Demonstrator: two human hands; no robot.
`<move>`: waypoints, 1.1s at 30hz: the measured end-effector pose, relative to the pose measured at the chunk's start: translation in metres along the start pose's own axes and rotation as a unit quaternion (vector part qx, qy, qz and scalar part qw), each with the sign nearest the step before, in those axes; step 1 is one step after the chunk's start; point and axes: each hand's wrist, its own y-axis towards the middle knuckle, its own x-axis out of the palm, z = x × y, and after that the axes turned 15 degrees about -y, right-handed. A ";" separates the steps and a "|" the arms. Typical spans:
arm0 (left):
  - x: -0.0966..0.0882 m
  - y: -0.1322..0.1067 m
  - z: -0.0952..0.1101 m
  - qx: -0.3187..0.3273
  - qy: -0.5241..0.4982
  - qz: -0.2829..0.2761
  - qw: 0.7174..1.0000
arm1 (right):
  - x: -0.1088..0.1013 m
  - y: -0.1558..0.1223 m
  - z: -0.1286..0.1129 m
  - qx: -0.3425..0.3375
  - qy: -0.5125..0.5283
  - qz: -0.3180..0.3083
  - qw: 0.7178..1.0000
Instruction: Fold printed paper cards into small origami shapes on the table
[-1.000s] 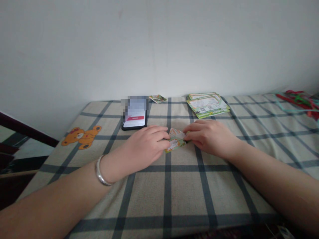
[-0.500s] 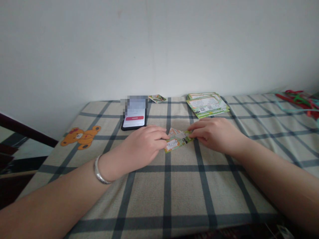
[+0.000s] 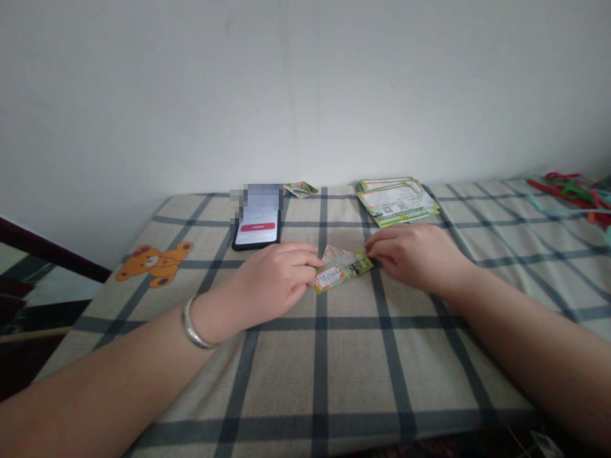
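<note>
A folded paper leaflet (image 3: 341,270), printed green, white and orange, lies on the checked tablecloth between my hands. Its top edge is creased into a slanted point. My left hand (image 3: 279,280), with a silver bangle at the wrist, has its fingertips closed on the leaflet's left end. Curled at the opposite end, my right hand (image 3: 410,254) touches the right corner with thumb and forefinger pinched. Both hands rest low on the cloth, and the undersides of the fingers are hidden.
A lit phone (image 3: 258,219) lies beyond my left hand, beside a small folded paper piece (image 3: 301,189). Behind my right hand sits a stack of leaflets (image 3: 398,202). Red and green strips (image 3: 573,191) lie at the far right, and a bear cutout (image 3: 155,264) at the left.
My right hand has slid slightly to the right, uncovering more of the leaflet's right corner. My left hand has shifted a little left. The leaflet stays in place.
</note>
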 end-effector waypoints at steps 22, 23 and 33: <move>0.011 0.001 0.002 -0.085 0.009 0.032 0.996 | 0.020 0.008 -0.008 0.010 0.142 0.040 0.989; 0.012 0.001 0.003 -0.098 0.012 0.034 0.995 | 0.020 0.008 -0.009 0.007 0.146 0.044 0.988; 0.016 0.004 0.004 -0.139 -0.068 0.045 0.987 | 0.026 0.012 -0.014 -0.021 0.159 0.077 0.984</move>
